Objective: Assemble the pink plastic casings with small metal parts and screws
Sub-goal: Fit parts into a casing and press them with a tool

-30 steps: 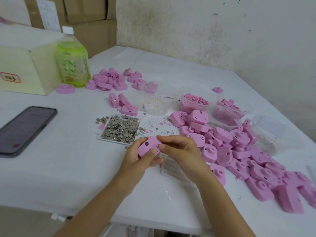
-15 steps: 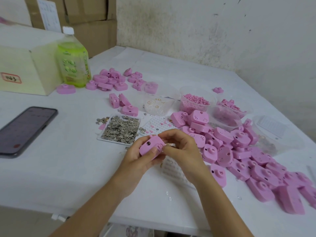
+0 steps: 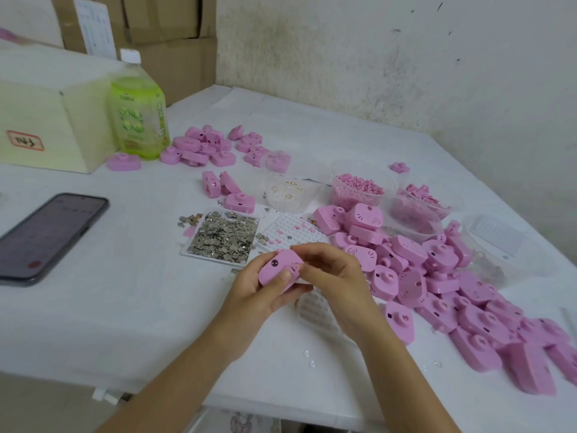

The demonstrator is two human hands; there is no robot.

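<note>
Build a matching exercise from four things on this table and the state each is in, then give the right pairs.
Things: 1 phone; 2 green bottle; 3 tray; 4 pink casing.
States: A held between left hand and right hand; B standing beside the cream box; C lying flat, screen up; D heaped with silvery metal parts.
Pairs: 1-C, 2-B, 3-D, 4-A.

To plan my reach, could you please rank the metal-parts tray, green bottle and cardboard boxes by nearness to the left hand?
1. Metal-parts tray, just ahead of the left hand.
2. Green bottle, back left on the table.
3. Cardboard boxes, beyond the table.
</note>
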